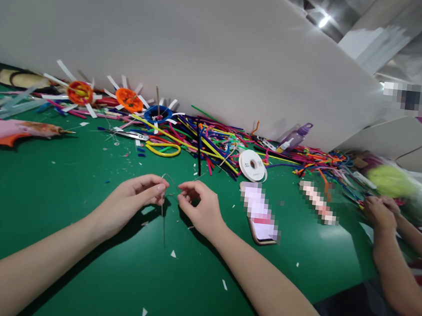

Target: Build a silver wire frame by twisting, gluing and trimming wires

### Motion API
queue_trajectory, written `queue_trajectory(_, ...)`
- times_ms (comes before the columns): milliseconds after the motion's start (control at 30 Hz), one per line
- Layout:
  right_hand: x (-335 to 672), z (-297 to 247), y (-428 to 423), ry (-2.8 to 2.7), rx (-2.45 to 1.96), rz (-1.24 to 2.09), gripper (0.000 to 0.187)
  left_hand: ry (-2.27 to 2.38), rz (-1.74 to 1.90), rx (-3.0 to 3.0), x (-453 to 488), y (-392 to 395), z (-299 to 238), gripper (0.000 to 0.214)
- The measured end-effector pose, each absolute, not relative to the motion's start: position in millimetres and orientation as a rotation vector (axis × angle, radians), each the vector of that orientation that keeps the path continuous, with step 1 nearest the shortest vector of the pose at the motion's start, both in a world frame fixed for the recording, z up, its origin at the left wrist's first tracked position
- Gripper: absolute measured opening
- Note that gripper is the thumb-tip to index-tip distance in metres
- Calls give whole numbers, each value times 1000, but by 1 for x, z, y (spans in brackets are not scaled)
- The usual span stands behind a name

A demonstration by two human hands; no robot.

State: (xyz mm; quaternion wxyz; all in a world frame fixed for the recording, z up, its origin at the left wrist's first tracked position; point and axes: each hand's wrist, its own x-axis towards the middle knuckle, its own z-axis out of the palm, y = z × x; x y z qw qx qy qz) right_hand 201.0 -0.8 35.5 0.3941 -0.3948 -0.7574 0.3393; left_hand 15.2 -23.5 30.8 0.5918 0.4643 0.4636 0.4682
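My left hand (131, 200) and my right hand (200, 207) meet over the green table (60, 187), both pinching a thin bent wire (163, 208). The wire arches between the fingertips and one end hangs down toward the table. Both hands have their fingers pressed together on it. Behind them lies a heap of coloured pipe cleaners (212, 143).
A pink glue gun (6, 131) lies at the left, scissors (130, 134) and a yellow loop (162, 149) behind the hands. Three paper-and-pipe-cleaner wheels (126, 100) stand by the white board. A white ribbon spool (252, 165), a phone (261, 216) and another person's hands (381, 211) are right.
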Motion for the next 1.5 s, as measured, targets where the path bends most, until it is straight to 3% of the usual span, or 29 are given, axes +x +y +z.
queue_trajectory(1500,201,38,-2,-2019,-1058,790,14,1037,1105,1022,16,-26,34,12)
